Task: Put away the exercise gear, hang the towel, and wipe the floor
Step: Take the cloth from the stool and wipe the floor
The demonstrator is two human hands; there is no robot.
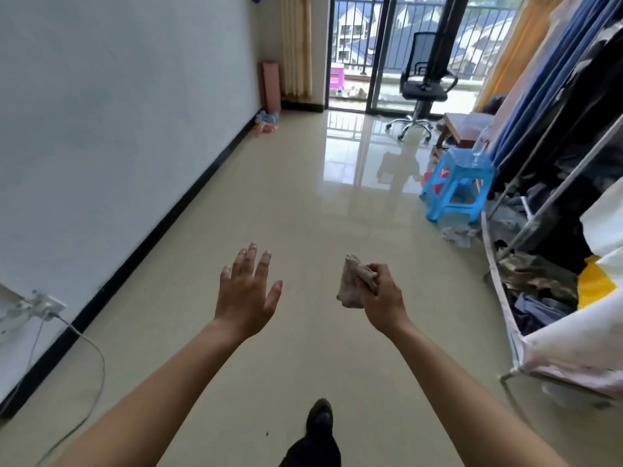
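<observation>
My right hand (pixel 384 291) is closed around a crumpled grey-beige rag (pixel 352 283), held above the glossy beige tiled floor (pixel 269 214). My left hand (pixel 247 291) hangs beside it at the same height, palm down, fingers spread, holding nothing. A rolled pink exercise mat (pixel 269 85) stands upright in the far left corner against the white wall. On the floor below it lies a small heap of pink and blue items (pixel 268 121). One dark shoe (pixel 320 421) shows at the bottom edge.
A clothes rack (pixel 553 183) with hanging garments and piled clothes lines the right side. A blue plastic stool (pixel 458 183) and a crumpled cloth (pixel 458 234) sit in front of it. A black office chair (pixel 423 85) stands by the balcony door. A wall socket with a cable (pixel 67 325) is at left.
</observation>
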